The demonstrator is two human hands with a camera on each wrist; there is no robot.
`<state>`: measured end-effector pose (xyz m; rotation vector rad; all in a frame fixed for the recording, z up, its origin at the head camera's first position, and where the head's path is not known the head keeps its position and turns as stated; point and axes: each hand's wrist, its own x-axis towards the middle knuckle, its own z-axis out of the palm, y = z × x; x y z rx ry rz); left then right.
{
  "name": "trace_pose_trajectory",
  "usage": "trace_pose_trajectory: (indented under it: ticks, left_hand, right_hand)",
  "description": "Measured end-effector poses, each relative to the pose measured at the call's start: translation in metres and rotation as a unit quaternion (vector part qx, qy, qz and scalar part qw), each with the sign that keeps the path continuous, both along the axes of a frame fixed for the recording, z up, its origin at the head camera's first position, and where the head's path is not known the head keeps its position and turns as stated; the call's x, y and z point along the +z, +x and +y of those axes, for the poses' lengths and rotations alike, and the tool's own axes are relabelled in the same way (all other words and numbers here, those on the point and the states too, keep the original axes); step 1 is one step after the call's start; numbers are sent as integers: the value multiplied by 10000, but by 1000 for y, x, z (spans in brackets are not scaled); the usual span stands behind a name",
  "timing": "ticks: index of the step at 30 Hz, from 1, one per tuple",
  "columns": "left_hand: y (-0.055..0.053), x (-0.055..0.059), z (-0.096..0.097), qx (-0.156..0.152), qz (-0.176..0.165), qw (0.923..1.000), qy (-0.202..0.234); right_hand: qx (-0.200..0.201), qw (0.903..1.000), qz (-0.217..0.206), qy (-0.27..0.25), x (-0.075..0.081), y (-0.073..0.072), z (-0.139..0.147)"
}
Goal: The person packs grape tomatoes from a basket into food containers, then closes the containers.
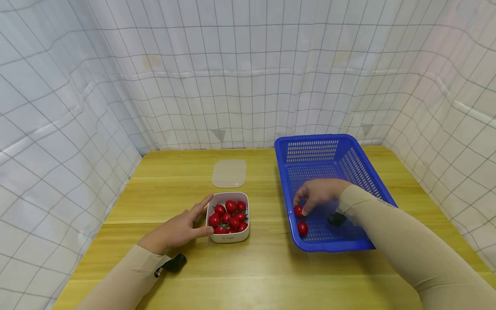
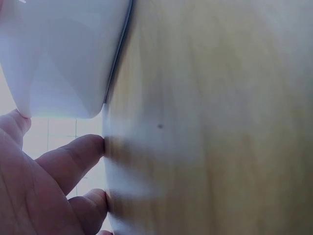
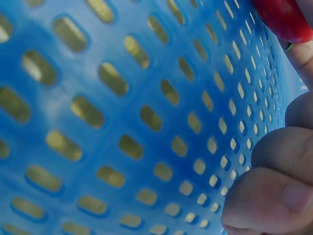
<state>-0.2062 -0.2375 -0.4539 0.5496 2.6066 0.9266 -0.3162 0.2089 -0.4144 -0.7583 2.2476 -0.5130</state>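
Note:
My right hand [image 1: 319, 193] reaches down inside the blue plastic basket [image 1: 333, 246] and pinches a red cherry tomato [image 1: 298, 211] between thumb and index finger. In the right wrist view this cherry tomato [image 3: 286, 19] shows a bit of green stem, and the other fingers are curled below it. A second cherry tomato [image 1: 302, 228] lies nearer the basket's front left corner. My left hand [image 1: 176, 230] rests beside a small white square container [image 1: 229, 238], thumb and index fingertip at its left side. Several cherry tomatoes [image 1: 231, 206] fill that container. Other left fingertips [image 2: 100, 198] touch the table.
Behind the container a translucent lid [image 1: 229, 173] lies flat on the wooden table [image 1: 267, 275]. White curtains [image 1: 248, 86] with a dark grid pattern stand along the back and both sides of the table.

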Motion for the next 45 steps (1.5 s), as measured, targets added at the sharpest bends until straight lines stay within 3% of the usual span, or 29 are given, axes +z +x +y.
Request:
trace_pose_trajectory:
  ticks: [21, 33, 45]
  left_hand:
    - [1, 0, 0, 35, 8, 10000, -68]
    - [2, 1, 0, 74, -45, 9999, -52]
    - [3, 1, 1, 91, -23, 9999, -62]
  right_hand:
    - [-195, 9998, -17, 61, 6, 6, -1]
    - [-104, 9999, 82, 107, 7, 5, 0]
    - [42, 9994, 334, -96, 21, 2, 7]
